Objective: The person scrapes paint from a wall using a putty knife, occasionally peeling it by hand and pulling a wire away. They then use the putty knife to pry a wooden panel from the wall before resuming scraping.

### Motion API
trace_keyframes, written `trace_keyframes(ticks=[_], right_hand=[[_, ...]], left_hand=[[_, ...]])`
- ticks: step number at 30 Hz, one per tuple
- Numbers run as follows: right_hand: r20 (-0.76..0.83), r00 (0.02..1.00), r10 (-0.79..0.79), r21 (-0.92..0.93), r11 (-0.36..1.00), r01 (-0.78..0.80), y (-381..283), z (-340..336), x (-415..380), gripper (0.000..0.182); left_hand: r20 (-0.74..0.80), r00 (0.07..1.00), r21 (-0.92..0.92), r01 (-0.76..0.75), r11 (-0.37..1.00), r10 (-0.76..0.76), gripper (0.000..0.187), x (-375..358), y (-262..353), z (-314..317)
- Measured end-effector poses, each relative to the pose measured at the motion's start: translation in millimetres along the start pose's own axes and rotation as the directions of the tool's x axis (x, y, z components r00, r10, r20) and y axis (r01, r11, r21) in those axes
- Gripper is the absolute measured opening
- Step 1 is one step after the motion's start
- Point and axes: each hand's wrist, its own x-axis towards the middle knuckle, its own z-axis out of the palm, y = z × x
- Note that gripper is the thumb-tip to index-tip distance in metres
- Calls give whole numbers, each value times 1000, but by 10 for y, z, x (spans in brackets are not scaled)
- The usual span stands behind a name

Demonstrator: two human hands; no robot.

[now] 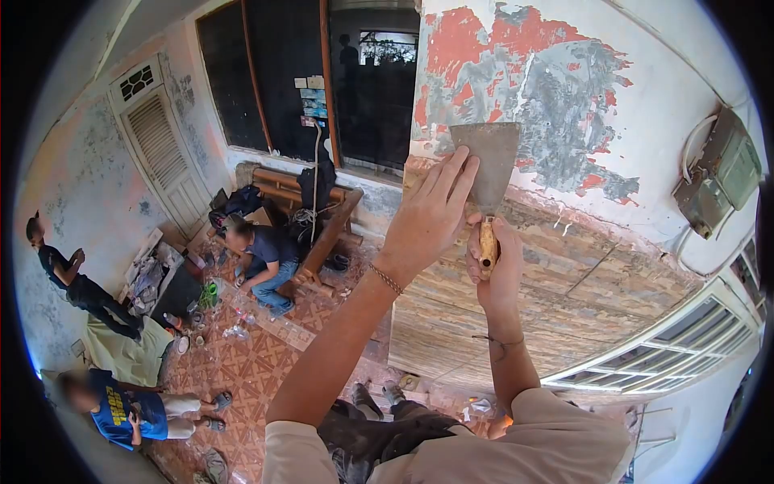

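My right hand [501, 254] is wrapped around the worn wooden handle [488, 246] of a wide putty knife. Its flat grey blade [496, 157] points up against the wall, by the lower left of a patch of peeling paint [556, 97]. Stretched fingers of my left hand [435, 206] lie flat on the blade's left side; its thumb is near the base of the blade. The patch shows red and grey layers under white paint. Just below the blade begins a band of stone-look tile [548, 282].
A green-grey metal box [717, 173] hangs on the wall at right, above a white window grille [661, 339]. One person [262, 258] sits by a wooden bench [330, 234]; two others [68, 278] [137, 407] stand at left. Bottles and debris lie on the patterned floor [242, 363].
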Motion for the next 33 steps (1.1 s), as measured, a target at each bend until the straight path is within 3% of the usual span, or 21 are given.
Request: trace_keyframes(ticks=[10,12,22,25,27,28,30,31,33], right_hand=[[12,1000,3,-11,1000,-3,-6,-40,3,35],[16,1000,-8,-16,1000,8,-22,-41,15,35],[-2,999,41,-16,999,-41,-139,16,-8,33],[51,999,4,-35,999,-2,-275,156,72,33],[134,988,-71,-119,989,88,-446,308,198,34],[138,988,-73,-118,989,90,-525,367,304,34],[234,971,-42,-122,990,72,-678,483,520,35],[240,970,-44,-121,990,75,-753,554,624,35],[255,967,-4,-164,985,48,-884,691,792,32]], left_hand=[[-64,997,0,-46,999,46,63,-9,3,-9],[-1,1000,42,-26,999,26,61,-3,9,-24],[7,999,48,-54,997,54,64,4,-36,-101],[-84,995,-64,52,997,-58,67,-28,-57,-138],[-207,940,-259,213,942,-270,72,-86,-86,-97],[-212,940,-257,212,943,-269,72,-102,-101,-97],[-54,976,-102,205,973,-212,75,-159,-117,-100],[-60,975,-98,206,974,-212,75,-192,-122,-82],[81,990,89,109,990,-116,76,-267,-111,-40]])
